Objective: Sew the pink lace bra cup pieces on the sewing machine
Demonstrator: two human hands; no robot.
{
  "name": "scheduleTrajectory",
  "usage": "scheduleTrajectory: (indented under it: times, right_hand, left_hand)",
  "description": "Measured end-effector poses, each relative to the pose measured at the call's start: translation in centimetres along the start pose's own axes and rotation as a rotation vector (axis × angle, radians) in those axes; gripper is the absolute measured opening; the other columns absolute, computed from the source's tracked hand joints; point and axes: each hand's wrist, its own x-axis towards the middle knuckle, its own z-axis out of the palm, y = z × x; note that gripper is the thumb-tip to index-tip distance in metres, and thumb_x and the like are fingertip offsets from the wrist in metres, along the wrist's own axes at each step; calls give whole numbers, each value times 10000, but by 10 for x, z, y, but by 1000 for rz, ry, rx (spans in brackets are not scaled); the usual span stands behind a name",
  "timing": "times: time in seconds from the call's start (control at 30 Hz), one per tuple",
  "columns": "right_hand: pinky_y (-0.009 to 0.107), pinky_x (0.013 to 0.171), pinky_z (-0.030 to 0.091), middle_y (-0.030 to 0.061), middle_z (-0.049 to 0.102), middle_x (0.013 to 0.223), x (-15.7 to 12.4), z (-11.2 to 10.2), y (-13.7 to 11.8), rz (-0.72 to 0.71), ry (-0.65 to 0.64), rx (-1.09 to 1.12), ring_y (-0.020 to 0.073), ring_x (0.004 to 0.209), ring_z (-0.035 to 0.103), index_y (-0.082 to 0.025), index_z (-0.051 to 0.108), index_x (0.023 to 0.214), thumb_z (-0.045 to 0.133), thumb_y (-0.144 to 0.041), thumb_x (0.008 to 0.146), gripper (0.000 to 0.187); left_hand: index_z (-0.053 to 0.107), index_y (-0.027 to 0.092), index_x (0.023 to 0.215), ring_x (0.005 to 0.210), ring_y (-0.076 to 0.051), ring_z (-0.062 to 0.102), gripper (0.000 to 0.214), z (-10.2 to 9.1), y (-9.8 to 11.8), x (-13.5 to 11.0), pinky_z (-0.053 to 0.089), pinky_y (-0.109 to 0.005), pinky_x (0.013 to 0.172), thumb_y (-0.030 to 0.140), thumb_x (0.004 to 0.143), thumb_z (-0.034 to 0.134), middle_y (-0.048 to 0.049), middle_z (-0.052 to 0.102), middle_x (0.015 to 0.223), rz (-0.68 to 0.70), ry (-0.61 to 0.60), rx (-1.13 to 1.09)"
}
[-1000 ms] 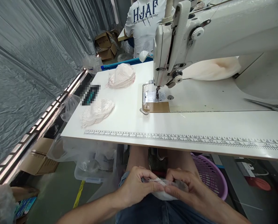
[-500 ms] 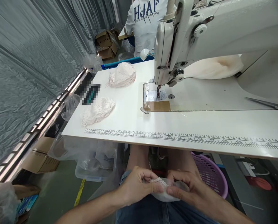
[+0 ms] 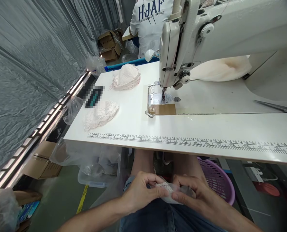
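Over my lap, below the table's front edge, both hands pinch a small white piece of lace-trimmed fabric [image 3: 170, 199]. My left hand [image 3: 145, 190] grips its left side between thumb and fingers, at the lacy part. My right hand [image 3: 191, 192] holds the right side, where the cloth looks sheer. The hands are close together, and the fingers hide part of the piece. On the table, a white lace piece [image 3: 101, 113] lies near the left end, with a pale pinkish fabric bundle [image 3: 126, 77] farther back.
A white sewing machine [image 3: 172, 61] stands on the table [image 3: 124, 120], with scissors [image 3: 278, 106] at the right and cream fabric [image 3: 220, 69] under its arm. Below are a purple basket [image 3: 218, 180] and a clear plastic bin [image 3: 95, 180]. A person [image 3: 149, 29] sits beyond the table.
The white fabric has shifted slightly in my fingers, and less of its lower edge hangs below the hands. Both hands keep nearly the same place.
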Motion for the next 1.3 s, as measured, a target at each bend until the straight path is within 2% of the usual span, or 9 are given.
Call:
scheduleTrajectory:
  times: [0.17,0.33,0.57,0.67,0.83,0.97,1.07,1.17,1.3]
  right_hand:
    - [238,603,344,-15,531,716,1,-1,-4,32,-16,-31,151,689,473,-210,588,760,535,-499,832,302]
    - [222,570,331,-28,463,668,4,-2,-14,36,-81,92,130,642,420,-195,533,726,534,-516,824,335]
    - [217,575,323,-33,454,685,2,-5,-8,44,-128,173,120,642,409,-191,534,744,513,-502,843,327]
    - [219,603,337,-32,484,712,1,-6,-6,29,-108,111,124,674,429,-199,552,766,525,-455,852,271]
    - [225,615,362,-31,522,757,1,-3,-4,24,-60,15,141,712,476,-217,547,793,606,-405,792,197]
    - [235,611,362,-27,527,729,1,-2,-4,39,-39,-43,144,693,476,-215,532,766,552,-367,828,166]
    - [252,690,388,-14,583,831,0,-3,-5,1,-2,-68,166,787,513,-238,561,860,546,-391,848,155]
    - [259,728,394,-4,605,925,1,-2,-3,-54,12,-68,180,873,536,-265,568,956,558,-409,855,176]
    - [261,678,383,-8,581,820,6,1,2,-156,70,-116,160,773,537,-236,547,828,544,-374,877,147]
  left_hand:
    - [733,126,731,583,-102,513,270,1,2,-1,371,-190,558,391,698,688,-31,662,637,-28,10,-15]
    - [738,124,747,561,-101,503,301,1,1,-2,351,-194,537,413,682,693,-34,652,608,-77,-4,-24]
    - [738,140,721,547,-81,490,189,-2,-1,-1,343,-171,528,318,660,721,-10,647,598,-110,-8,-37]
    - [737,137,722,553,-83,500,171,-2,-2,0,347,-169,526,293,655,720,-12,649,608,-124,-22,-46]
    - [737,131,745,574,-100,528,200,-1,-3,1,375,-185,557,312,664,714,-27,666,639,-116,-24,-26]
    - [733,126,800,635,-116,548,219,-3,-5,-1,389,-191,596,291,658,721,-34,675,695,-96,-59,-3]
    - [719,126,874,679,-122,565,237,-7,-6,-2,407,-200,646,260,679,699,-42,683,760,-99,-99,-49]
    - [708,117,879,629,-107,552,240,-8,-6,-1,398,-190,603,266,692,686,-38,673,728,-125,-114,-96]
    - [708,105,837,545,-82,507,264,-7,-6,2,372,-176,541,281,643,729,-7,629,618,-124,-70,-86]
